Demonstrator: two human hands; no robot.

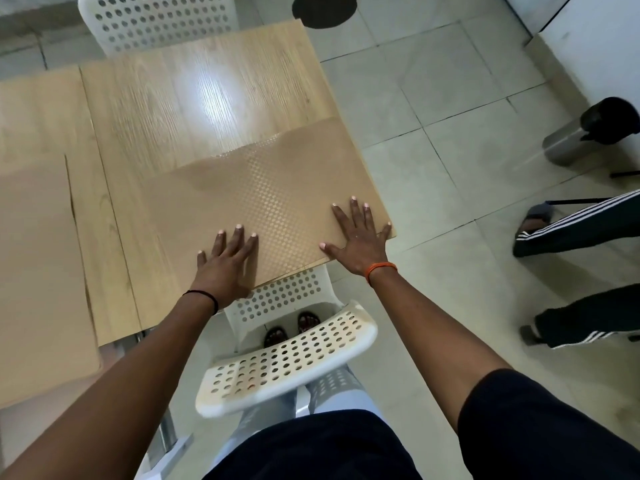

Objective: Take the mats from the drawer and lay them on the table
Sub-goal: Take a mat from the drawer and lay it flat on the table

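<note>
In the head view, 1 tan dotted mat (263,206) is pressed flat on the wooden table (194,98) by the left hand (227,258) and right hand (358,237), fingers spread straight. It should probably be smoothed outward, edges squared to the table's corner.

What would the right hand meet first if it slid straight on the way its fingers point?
Nothing on the mat: the right hand would cross it, reach its far edge, then bare table.

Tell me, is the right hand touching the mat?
Touching. The head view shows the right hand lying flat, fingers spread, on the mat.
</note>
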